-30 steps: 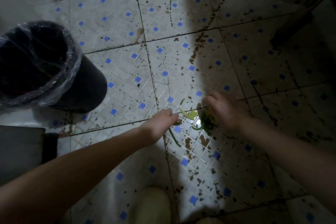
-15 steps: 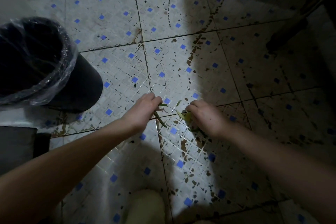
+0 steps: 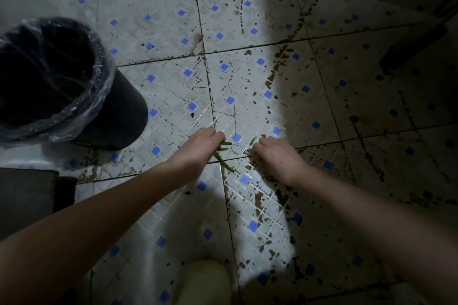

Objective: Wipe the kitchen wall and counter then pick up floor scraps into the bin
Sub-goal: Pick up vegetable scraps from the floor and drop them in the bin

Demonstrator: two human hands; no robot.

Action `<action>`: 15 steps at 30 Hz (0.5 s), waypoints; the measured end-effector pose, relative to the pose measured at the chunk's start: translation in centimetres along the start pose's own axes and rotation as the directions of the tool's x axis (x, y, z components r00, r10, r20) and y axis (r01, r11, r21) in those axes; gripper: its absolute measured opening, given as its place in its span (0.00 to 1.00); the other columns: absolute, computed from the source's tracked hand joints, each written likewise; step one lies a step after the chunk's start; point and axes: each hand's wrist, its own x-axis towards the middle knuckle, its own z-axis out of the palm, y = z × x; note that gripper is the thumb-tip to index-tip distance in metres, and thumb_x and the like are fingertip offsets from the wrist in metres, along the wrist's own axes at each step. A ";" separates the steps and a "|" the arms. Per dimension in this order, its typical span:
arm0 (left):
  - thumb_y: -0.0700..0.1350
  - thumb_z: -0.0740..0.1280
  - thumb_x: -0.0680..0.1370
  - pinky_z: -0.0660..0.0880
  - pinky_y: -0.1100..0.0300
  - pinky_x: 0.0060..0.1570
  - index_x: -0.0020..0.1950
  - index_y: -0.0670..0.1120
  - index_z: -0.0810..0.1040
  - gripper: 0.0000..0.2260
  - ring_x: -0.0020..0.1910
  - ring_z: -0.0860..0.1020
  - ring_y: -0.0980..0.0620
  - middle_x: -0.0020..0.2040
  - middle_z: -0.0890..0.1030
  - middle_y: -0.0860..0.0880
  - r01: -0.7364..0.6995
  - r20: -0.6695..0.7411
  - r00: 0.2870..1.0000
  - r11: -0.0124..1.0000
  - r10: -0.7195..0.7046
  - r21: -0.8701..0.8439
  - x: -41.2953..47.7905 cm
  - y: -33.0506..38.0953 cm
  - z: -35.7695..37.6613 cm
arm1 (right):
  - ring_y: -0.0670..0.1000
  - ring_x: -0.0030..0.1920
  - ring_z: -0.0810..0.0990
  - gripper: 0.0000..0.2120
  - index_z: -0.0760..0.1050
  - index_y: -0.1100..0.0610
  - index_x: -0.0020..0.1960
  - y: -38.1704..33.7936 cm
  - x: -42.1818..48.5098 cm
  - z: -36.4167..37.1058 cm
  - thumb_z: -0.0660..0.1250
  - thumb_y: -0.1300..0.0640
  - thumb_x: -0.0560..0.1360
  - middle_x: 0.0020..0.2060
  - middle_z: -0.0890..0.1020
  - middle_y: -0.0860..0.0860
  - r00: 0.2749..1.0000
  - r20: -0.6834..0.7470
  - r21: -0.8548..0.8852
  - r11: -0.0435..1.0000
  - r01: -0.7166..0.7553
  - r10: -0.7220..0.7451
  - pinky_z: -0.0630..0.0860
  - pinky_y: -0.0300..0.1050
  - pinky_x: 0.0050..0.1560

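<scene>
The left hand [image 3: 198, 147] is low on the floor [image 3: 173, 82] and pinches thin green scraps [image 3: 223, 160]; one long stem sticks out from under its fingers. The right hand [image 3: 277, 158] is just beside it, fingers curled down over more green bits, most likely to rake them together. I cannot tell if it has a hold of any. A small green piece [image 3: 252, 140] lies between the two hands. The bin [image 3: 119, 111] stands near, off to the left, with a clear bag in it and its mouth open, so the scraps have a short way to go. None are in it yet, as far as I can see.
</scene>
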 end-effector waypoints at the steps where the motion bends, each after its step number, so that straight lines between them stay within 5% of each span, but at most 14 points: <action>1: 0.33 0.62 0.77 0.67 0.62 0.47 0.60 0.48 0.71 0.15 0.49 0.66 0.55 0.52 0.72 0.50 -0.001 0.005 1.000 1.000 0.001 0.001 -0.1 -0.1 -0.1 | 0.51 0.46 0.70 0.14 0.72 0.56 0.55 0.1 0.2 -0.1 0.60 0.69 0.73 0.48 0.76 0.53 0.999 -0.032 0.018 1.000 -0.022 0.022 0.60 0.41 0.46; 5: 0.34 0.61 0.77 0.73 0.56 0.52 0.61 0.47 0.71 0.15 0.50 0.69 0.52 0.53 0.73 0.48 0.012 0.024 1.000 1.000 -0.011 -0.027 -0.5 -0.3 -0.5 | 0.54 0.53 0.73 0.23 0.69 0.53 0.63 0.1 1.3 -0.9 0.63 0.69 0.71 0.53 0.76 0.51 0.998 -0.016 0.043 0.997 -0.062 0.063 0.66 0.46 0.52; 8: 0.34 0.60 0.77 0.74 0.53 0.51 0.60 0.46 0.72 0.13 0.50 0.68 0.51 0.52 0.73 0.47 0.005 0.033 0.999 0.999 -0.003 -0.052 -0.8 -0.6 -0.6 | 0.53 0.50 0.71 0.28 0.65 0.53 0.67 0.0 2.1 -0.9 0.62 0.71 0.71 0.51 0.75 0.52 0.998 -0.017 -0.001 0.998 -0.067 0.067 0.64 0.45 0.48; 15: 0.45 0.53 0.75 0.71 0.61 0.45 0.57 0.49 0.72 0.13 0.46 0.67 0.55 0.48 0.71 0.50 -0.018 0.016 1.000 0.995 0.020 -0.098 -1.4 -1.5 -0.1 | 0.52 0.48 0.70 0.12 0.72 0.57 0.55 -0.1 2.2 -0.2 0.61 0.68 0.75 0.47 0.73 0.52 0.997 0.012 -0.029 0.997 -0.070 0.070 0.63 0.42 0.44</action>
